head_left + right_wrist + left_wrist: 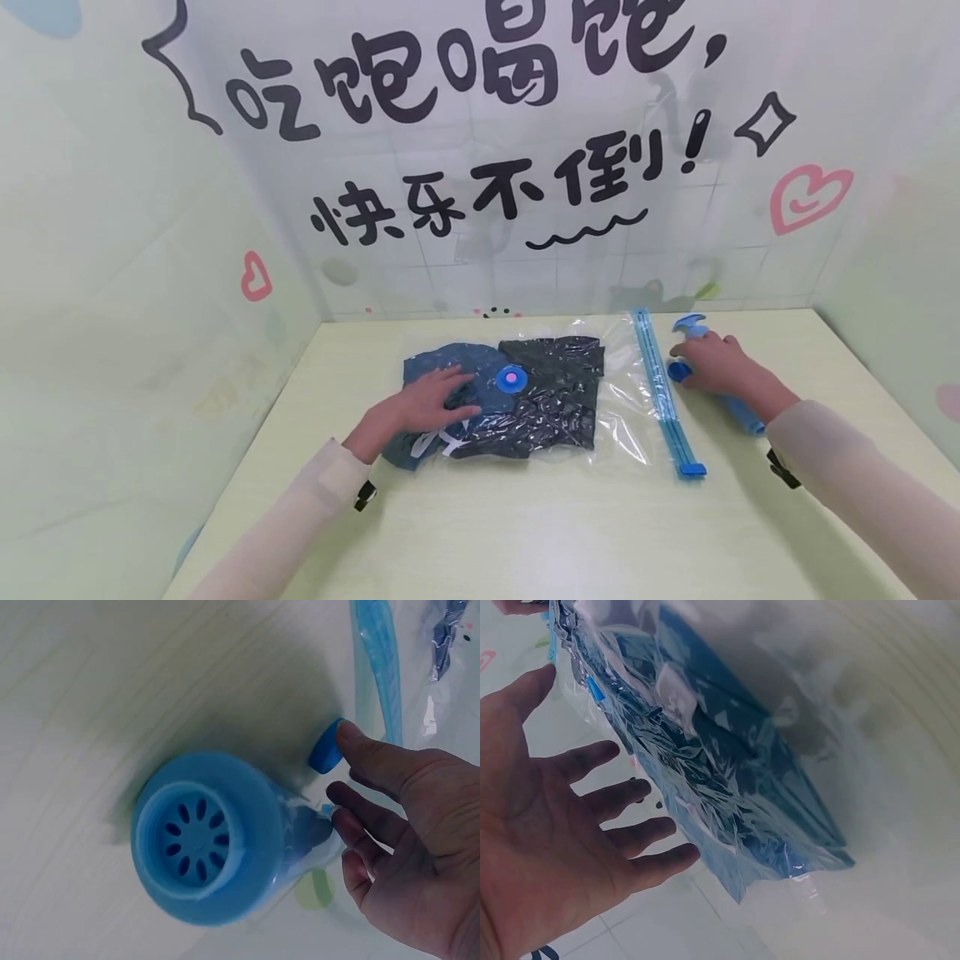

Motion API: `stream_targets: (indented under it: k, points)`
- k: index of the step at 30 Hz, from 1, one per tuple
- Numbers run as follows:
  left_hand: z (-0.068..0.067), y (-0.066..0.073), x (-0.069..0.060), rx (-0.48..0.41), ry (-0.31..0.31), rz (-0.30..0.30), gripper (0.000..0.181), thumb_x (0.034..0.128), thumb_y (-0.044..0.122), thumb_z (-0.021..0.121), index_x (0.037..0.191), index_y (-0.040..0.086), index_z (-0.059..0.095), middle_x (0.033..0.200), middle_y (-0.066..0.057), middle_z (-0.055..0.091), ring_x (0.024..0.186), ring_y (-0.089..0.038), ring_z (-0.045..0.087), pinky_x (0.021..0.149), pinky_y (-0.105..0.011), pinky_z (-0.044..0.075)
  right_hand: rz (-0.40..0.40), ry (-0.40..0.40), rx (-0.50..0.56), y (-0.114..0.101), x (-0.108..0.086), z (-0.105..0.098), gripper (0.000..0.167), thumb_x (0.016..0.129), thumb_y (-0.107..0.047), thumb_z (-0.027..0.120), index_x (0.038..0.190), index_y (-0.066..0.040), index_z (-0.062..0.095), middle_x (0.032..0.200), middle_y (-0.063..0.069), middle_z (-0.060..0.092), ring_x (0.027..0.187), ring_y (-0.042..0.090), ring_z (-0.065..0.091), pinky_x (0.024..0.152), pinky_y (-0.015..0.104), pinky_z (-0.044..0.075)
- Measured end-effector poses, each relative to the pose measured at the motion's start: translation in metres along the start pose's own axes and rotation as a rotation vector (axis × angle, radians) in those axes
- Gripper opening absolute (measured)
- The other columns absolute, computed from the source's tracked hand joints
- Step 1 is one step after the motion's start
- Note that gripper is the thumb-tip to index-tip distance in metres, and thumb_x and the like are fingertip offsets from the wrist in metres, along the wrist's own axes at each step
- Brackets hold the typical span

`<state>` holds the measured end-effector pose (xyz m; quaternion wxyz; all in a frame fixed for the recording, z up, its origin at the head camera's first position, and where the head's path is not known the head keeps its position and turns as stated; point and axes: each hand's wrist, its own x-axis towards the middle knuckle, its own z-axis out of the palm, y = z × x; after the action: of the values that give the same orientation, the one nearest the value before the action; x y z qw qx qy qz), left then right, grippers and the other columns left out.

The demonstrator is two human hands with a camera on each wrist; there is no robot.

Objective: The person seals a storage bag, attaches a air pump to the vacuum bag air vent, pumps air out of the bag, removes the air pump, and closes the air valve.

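A clear vacuum storage bag (626, 421) lies flat on the table, with blue and dark folded clothes (558, 392) inside. On its top is a round blue valve (512, 379) with a pink centre. My left hand (431, 404) is spread over the bag's left part; its palm and loosely bent fingers show in the left wrist view (570, 817). Right of the bag, my right hand (716, 364) pinches a small round blue cap (327, 747) between thumb and index finger. Beneath that hand lies a blue hand pump (206, 840), its threaded, slotted end towards the wrist camera.
A blue zip strip (660, 383) runs along the bag's right edge, with a blue slider (692, 470) at its near end. Printed white curtains (480, 275) stand behind and beside the pale wooden table (540, 533).
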<state>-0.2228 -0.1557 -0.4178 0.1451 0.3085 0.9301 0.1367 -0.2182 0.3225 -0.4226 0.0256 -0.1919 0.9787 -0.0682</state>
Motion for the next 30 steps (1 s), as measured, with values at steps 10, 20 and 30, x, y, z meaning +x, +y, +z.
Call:
stream_targets:
  k: [10, 20, 30]
  points:
    - [0.005, -0.001, 0.0, 0.004, -0.075, -0.061, 0.076, 0.1017, 0.049, 0.059, 0.159, 0.006, 0.033, 0.163, -0.023, 0.024, 0.147, -0.045, 0.021, 0.114, -0.06, 0.022, -0.111, 0.036, -0.02, 0.006, 0.008, 0.003, 0.027, 0.08, -0.007, 0.084, 0.103, 0.001, 0.073, 0.092, 0.012, 0.07, 0.082, 0.031, 0.064, 0.071, 0.057, 0.05]
    - [0.004, 0.005, -0.004, 0.011, -0.078, -0.089, 0.077, 0.1012, 0.047, 0.061, 0.16, 0.008, 0.031, 0.163, -0.023, 0.022, 0.148, -0.047, 0.017, 0.114, -0.061, 0.021, -0.053, 0.054, 0.021, -0.008, 0.02, -0.015, 0.027, 0.082, -0.01, 0.08, 0.102, 0.004, 0.068, 0.086, 0.01, 0.064, 0.076, 0.026, 0.059, 0.069, 0.046, 0.055]
    - [0.008, 0.004, -0.005, 0.038, -0.081, -0.099, 0.077, 0.1012, 0.048, 0.061, 0.161, 0.01, 0.03, 0.164, -0.021, 0.02, 0.148, -0.046, 0.017, 0.114, -0.061, 0.023, -0.001, 0.142, 0.029, -0.027, 0.033, -0.034, 0.029, 0.085, -0.008, 0.077, 0.105, 0.009, 0.064, 0.089, 0.017, 0.063, 0.078, 0.032, 0.06, 0.065, 0.049, 0.054]
